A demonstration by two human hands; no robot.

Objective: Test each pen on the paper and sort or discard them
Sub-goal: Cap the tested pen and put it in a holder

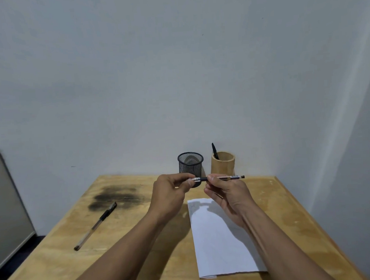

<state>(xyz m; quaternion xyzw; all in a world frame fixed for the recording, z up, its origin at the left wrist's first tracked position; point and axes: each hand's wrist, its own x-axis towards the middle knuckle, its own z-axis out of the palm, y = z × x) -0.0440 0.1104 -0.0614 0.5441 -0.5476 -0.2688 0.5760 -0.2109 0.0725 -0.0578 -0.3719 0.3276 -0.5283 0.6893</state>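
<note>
Head view: my left hand (172, 190) and right hand (226, 193) were both raised above the surface (57, 256), sharing one pen (220, 178) held level between them. My left fingers (183, 177) were curled and pinched the pen's left end. My right fingers (211, 191) were curled too, thumb on top, and pinched the barrel near its middle, so the right end stuck out free past that hand. The pen hung in front of the mesh cup (190, 164) and touched neither cup. Just right of the mesh cup stood the bamboo cup (222, 163), with a black pen (214, 151) leaning inside it. The paper (216, 246) lay on the surface under my right forearm, with faint marks near its far left corner. Well to the left, a capped pen (96, 225) lay at a slant on the surface, its cap at the edge of a dark stain (118, 198).
</note>
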